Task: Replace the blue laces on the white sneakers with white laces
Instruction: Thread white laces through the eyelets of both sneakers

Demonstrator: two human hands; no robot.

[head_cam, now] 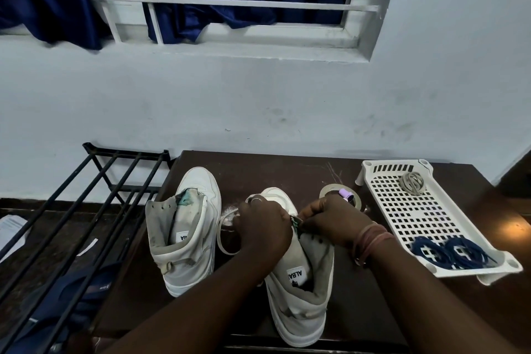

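White lace loops just left of the right sneaker, where my left hand curls round it and my right hand pinches its end at an eyelet. I feed it flat, snugging evenly. Blue laces lie in the tray to the right.

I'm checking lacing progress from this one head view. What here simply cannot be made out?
- Eyelets and tongue of the right sneaker: covered by the left hand and right hand.
- Each hand's grip on the white lace: fingertips hidden behind the knuckles.
- Insole label: cut off by the collar, only "ALBA" shows.
- Small purple item on the tape roll: too small to identify.
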